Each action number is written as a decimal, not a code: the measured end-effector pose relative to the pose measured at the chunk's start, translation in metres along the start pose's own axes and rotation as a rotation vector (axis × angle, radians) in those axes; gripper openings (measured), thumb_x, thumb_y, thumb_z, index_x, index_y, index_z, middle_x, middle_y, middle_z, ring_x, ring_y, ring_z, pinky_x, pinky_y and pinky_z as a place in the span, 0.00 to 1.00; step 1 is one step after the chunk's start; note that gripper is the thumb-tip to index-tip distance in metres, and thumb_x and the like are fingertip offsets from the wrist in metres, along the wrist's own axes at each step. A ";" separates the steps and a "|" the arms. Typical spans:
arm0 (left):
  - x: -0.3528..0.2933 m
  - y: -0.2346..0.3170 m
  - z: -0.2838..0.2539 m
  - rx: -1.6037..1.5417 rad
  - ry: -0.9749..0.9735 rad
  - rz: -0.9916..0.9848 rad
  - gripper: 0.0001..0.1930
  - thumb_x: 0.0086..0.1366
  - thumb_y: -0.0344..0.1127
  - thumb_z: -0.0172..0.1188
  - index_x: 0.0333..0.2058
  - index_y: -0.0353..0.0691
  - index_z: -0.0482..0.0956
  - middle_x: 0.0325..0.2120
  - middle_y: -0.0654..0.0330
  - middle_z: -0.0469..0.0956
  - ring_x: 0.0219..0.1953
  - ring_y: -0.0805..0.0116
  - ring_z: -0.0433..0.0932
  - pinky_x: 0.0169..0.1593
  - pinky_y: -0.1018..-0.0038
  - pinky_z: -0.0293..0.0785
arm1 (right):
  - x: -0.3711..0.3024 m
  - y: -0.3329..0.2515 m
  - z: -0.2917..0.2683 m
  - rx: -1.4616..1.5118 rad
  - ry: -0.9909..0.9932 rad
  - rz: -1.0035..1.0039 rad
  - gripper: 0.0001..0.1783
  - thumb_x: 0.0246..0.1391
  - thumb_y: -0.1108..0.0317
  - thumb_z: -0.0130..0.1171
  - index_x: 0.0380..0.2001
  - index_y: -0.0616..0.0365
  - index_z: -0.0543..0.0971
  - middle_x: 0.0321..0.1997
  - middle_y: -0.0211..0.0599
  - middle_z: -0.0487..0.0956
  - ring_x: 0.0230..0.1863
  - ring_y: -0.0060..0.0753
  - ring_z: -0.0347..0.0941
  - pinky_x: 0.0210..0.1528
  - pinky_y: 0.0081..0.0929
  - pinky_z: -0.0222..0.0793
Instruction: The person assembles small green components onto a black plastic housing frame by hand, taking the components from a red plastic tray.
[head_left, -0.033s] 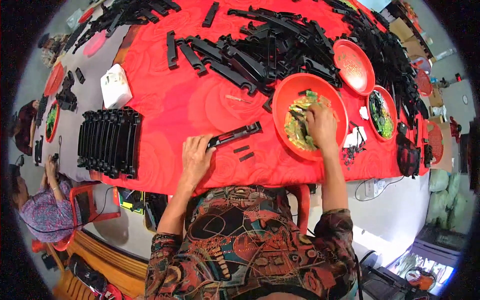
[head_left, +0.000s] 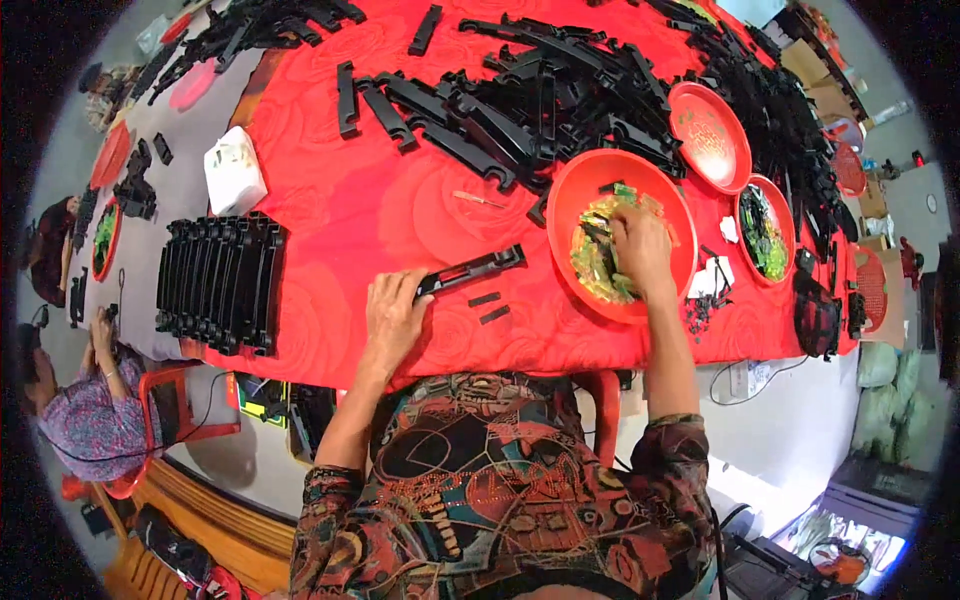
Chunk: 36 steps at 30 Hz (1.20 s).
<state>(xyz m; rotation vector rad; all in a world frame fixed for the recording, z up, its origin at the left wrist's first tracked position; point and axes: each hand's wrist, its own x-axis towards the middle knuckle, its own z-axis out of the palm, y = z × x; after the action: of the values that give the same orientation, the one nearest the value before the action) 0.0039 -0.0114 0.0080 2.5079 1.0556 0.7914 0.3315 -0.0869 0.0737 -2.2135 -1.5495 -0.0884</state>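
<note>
Black bracket (head_left: 480, 268) lies near the table's (head_left: 345, 240) front edge, its left end pinched in our left hand (head_left: 396, 308); our right hand (head_left: 643, 246) reaches into the red bowl (head_left: 567, 205); we cannot tell whether it pinches anything.

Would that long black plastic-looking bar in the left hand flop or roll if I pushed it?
The long black plastic-looking bar is probably stiff, since it sticks out straight from the left hand. It likely won't roll: its sides look flat. Its hollowed middle suggests it's light.
</note>
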 end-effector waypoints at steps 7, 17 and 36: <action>-0.006 -0.006 0.007 -0.027 0.061 0.026 0.20 0.47 0.30 0.63 0.41 0.38 0.74 0.35 0.57 0.74 0.39 0.58 0.70 0.41 0.65 0.65 | 0.008 0.000 0.063 -0.304 -0.285 -0.082 0.09 0.45 0.68 0.50 0.22 0.59 0.78 0.24 0.51 0.77 0.25 0.51 0.77 0.28 0.45 0.73; -0.010 0.003 0.006 -0.084 0.012 0.009 0.20 0.47 0.31 0.63 0.42 0.38 0.73 0.35 0.57 0.73 0.39 0.57 0.69 0.40 0.64 0.65 | 0.012 -0.003 0.072 -0.130 -0.259 -0.081 0.08 0.49 0.70 0.49 0.33 0.62 0.68 0.29 0.56 0.76 0.31 0.60 0.74 0.32 0.51 0.69; -0.005 0.045 -0.012 -0.238 0.210 0.093 0.15 0.47 0.31 0.64 0.36 0.35 0.76 0.33 0.54 0.75 0.36 0.57 0.73 0.39 0.66 0.67 | -0.062 -0.127 0.064 1.133 -0.158 0.236 0.04 0.46 0.79 0.56 0.28 0.62 0.73 0.24 0.22 0.71 0.26 0.13 0.63 0.28 0.14 0.61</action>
<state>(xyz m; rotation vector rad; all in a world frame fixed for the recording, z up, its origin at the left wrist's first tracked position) 0.0188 -0.0449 0.0371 2.3233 0.8536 1.1560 0.1811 -0.0812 0.0376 -1.4437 -0.9639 0.8362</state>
